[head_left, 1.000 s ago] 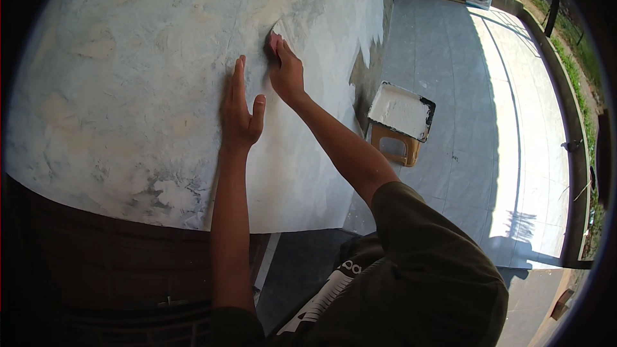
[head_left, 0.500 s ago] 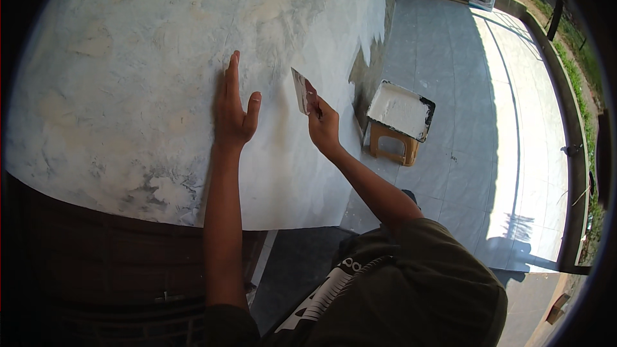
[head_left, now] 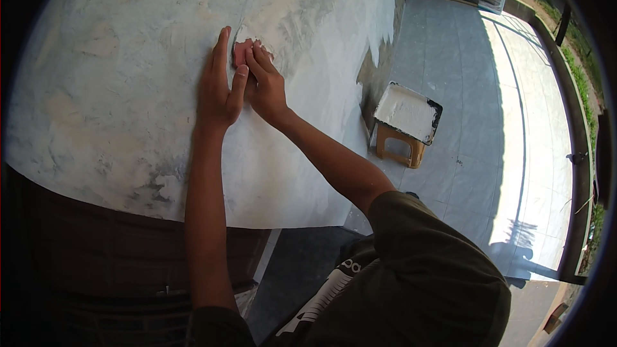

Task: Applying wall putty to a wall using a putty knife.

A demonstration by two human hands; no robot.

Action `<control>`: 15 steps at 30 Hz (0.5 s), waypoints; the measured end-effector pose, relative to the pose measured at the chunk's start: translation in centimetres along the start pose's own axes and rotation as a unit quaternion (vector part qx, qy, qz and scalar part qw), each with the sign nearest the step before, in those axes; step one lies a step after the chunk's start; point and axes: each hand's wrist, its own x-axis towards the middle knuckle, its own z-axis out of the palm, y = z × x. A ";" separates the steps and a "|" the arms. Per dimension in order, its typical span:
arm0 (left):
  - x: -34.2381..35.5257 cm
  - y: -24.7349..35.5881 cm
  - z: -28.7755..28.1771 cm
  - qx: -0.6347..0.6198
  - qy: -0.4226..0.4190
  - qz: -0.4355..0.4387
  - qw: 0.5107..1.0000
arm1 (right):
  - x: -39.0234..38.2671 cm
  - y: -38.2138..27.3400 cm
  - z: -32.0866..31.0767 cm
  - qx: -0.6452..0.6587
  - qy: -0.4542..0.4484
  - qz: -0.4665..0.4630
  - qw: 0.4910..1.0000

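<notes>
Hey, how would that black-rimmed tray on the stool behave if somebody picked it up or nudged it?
The tray is probably heavyish for its size, since white paste covers its inside. It may slide or tip if nudged, seeming simply perched on the stool. Its smeared rim could feel slippery.

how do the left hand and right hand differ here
The left hand is turned edge-on with fingers straight, while the right hand shows its back, fingers over the reddish scraper. The left hand grips no tool; the right hand holds that scraper. Both are bare and up by the pale wall.
</notes>
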 end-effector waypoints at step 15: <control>-0.1 -0.4 -0.1 0.033 0.028 0.027 0.999 | 1.6 3.6 -5.0 -0.020 0.054 0.173 0.983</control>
